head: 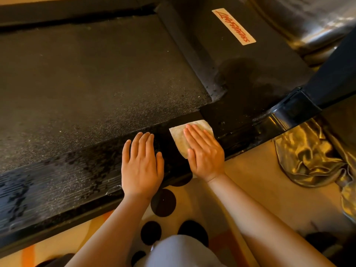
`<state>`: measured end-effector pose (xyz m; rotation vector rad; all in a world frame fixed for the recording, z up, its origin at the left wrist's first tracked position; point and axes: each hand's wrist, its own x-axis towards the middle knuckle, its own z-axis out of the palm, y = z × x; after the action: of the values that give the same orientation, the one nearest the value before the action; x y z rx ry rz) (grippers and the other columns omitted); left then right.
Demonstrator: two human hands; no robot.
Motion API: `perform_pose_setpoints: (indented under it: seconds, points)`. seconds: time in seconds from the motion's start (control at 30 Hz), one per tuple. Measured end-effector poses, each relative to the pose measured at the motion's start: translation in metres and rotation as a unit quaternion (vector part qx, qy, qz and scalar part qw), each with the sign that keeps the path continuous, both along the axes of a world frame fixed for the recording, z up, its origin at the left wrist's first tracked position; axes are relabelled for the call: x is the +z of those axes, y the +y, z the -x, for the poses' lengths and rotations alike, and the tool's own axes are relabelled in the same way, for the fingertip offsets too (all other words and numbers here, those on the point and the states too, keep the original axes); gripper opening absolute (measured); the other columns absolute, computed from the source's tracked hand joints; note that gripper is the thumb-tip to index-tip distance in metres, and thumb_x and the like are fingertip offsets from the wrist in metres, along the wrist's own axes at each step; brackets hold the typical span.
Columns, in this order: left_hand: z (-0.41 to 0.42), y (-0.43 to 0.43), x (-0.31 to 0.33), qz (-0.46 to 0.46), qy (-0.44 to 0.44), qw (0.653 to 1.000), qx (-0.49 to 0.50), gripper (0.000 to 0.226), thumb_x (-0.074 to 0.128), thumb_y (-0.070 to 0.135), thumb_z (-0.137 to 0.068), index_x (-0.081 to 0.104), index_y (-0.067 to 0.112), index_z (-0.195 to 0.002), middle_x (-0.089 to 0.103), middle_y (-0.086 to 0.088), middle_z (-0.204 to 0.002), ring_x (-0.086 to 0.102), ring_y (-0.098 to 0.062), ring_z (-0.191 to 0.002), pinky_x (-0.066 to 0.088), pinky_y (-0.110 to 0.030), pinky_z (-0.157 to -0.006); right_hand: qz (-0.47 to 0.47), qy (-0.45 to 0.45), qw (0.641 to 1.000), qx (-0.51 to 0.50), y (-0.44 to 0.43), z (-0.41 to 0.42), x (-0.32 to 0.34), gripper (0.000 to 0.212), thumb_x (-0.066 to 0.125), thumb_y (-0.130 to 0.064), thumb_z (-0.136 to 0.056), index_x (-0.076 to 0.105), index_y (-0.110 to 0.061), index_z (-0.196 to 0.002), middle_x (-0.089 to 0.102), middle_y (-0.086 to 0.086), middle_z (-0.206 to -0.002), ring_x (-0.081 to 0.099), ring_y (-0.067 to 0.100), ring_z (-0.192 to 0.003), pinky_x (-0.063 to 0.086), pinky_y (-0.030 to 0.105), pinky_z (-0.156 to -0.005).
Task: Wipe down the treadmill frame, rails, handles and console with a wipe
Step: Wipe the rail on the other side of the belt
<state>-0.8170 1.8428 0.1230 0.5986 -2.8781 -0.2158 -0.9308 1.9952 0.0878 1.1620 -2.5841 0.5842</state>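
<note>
Presently, at the far left, the black ribbed side rail of the treadmill is seen to run from lower left to upper right along the edge of the black textured running belt. Wet blotches and pale dust are noted on this stretch. The left hand is laid flat on the rail, fingers straight and close together, with nothing held. Just to its right, the pale square paper wipe lies on the same rail. It is pressed down by the right hand, whose fingers are straight and together across it; no pinch is made.

Further right, the rail appears glossy as far as the black glossy base of the upright post. A crumpled gold satin cloth is recorded on the floor beside that base.

It is judged that the rail is the part being wiped. Any stroke is expected to follow the rail's long axis. The dusty length lies to the left of the wipe, beyond the left hand, which would need to be lifted clear first.
</note>
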Motion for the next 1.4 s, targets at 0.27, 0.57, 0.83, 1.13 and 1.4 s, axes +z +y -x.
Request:
perform_pose_setpoints:
  seconds: [0.27, 0.57, 0.83, 1.13, 1.4]
  points:
    - [-0.048, -0.048, 0.022, 0.023, 0.03, 0.999, -0.006, 0.055, 0.031, 0.038, -0.099, 0.041, 0.006, -0.143, 0.041, -0.011, -0.149, 0.026, -0.024, -0.144, 0.007, -0.041, -0.121, -0.05, -0.041, 0.997, -0.032, -0.05, -0.056, 0.008, 0.056, 0.016, -0.035, -0.103, 0.047, -0.006, -0.14, 0.045, 0.012, -0.146, 0.036, 0.023, -0.14, 0.028, 0.041, -0.116]
    - [-0.09, -0.088, 0.01, 0.034, -0.031, 0.999, 0.019, 0.059, 0.031, 0.04, -0.096, 0.044, 0.003, -0.14, 0.045, -0.013, -0.146, 0.029, -0.025, -0.142, 0.006, -0.039, -0.122, -0.135, -0.083, 0.986, 0.042, -0.085, -0.079, 0.018, 0.064, 0.003, -0.044, -0.102, 0.032, -0.01, -0.149, 0.031, 0.008, -0.155, 0.022, 0.018, -0.146, 0.02, 0.041, -0.118]
    - [-0.09, -0.085, 0.008, 0.034, -0.037, 0.999, 0.005, 0.06, 0.029, 0.042, -0.096, 0.046, 0.004, -0.14, 0.047, -0.013, -0.145, 0.032, -0.026, -0.142, 0.015, -0.045, -0.119, -0.254, -0.076, 0.961, -0.085, -0.022, 0.0, 0.031, 0.077, -0.024, -0.054, -0.088, 0.0, -0.017, -0.151, 0.003, 0.002, -0.162, -0.004, 0.014, -0.147, 0.0, 0.036, -0.121]
    - [-0.092, -0.086, 0.007, 0.028, -0.035, 0.999, 0.008, 0.059, 0.032, 0.04, -0.096, 0.048, 0.002, -0.138, 0.049, -0.014, -0.142, 0.036, -0.028, -0.14, 0.019, -0.046, -0.118, -0.24, -0.069, 0.968, 0.039, -0.124, -0.076, 0.032, 0.07, 0.0, -0.047, -0.096, 0.016, -0.009, -0.153, 0.012, 0.009, -0.16, 0.006, 0.022, -0.149, 0.01, 0.045, -0.121]
    - [-0.091, -0.087, 0.005, 0.02, -0.024, 0.999, 0.011, 0.06, 0.033, 0.041, -0.094, 0.049, 0.003, -0.138, 0.05, -0.013, -0.142, 0.035, -0.027, -0.14, 0.02, -0.046, -0.118, -0.273, -0.099, 0.956, -0.027, -0.075, 0.017, 0.034, 0.076, -0.018, -0.05, -0.084, -0.002, -0.022, -0.153, -0.003, -0.003, -0.162, -0.008, 0.012, -0.148, -0.004, 0.037, -0.12]
